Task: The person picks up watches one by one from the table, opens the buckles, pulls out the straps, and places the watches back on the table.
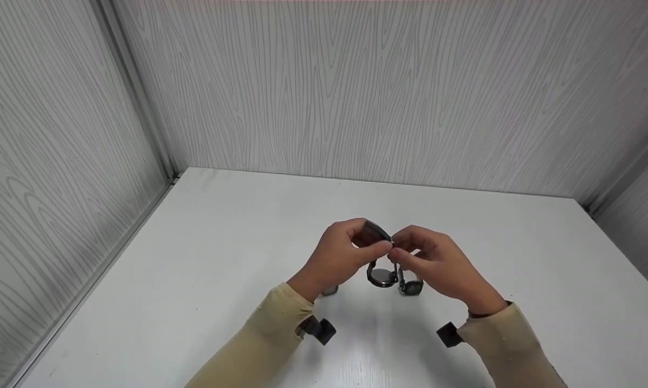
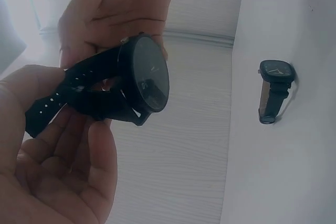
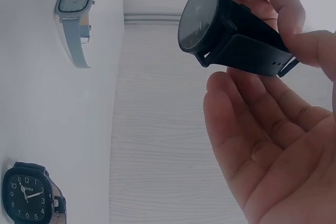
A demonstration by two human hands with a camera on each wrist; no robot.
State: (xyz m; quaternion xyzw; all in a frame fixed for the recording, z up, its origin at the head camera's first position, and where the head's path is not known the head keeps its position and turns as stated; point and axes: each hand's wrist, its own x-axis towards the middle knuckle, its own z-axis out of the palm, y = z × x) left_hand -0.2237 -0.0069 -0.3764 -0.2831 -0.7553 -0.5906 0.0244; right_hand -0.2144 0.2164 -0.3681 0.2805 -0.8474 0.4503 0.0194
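The left hand point(image 1: 334, 260) and the right hand point(image 1: 446, 270) both pinch the strap point(image 2: 105, 63) of the round watch point(image 1: 382, 278), thumbs pressed on the band and fingers bent behind it, with no more gap than the strap's thickness. The two sets of fingertips come together at the strap's end, and from that spot the watch case hangs just past 6 o'clock, held up off the table point(image 1: 140, 258), dial facing down toward it. Measured from the case in the head view, the left hand is at 10 o'clock and the right hand between 2 and 3. A run of holes shows along the strap in the left wrist view. Near the case, between 3 and 4 o'clock, lies the black square watch point(image 1: 411, 288) on the table; between 8 and 9 lies the grey watch point(image 1: 330, 290), mostly hidden by the left hand. The right wrist view shows the grey one whole, its pale dial up. Beige sleeves point(image 1: 259, 334) cover the forearms, and a black block point(image 1: 321, 331) juts from each wrist. Beyond the table's far edge, toward 12 o'clock, stands the wood-grained back wall point(image 1: 324, 86), with the left wall point(image 1: 43, 134) toward 10.
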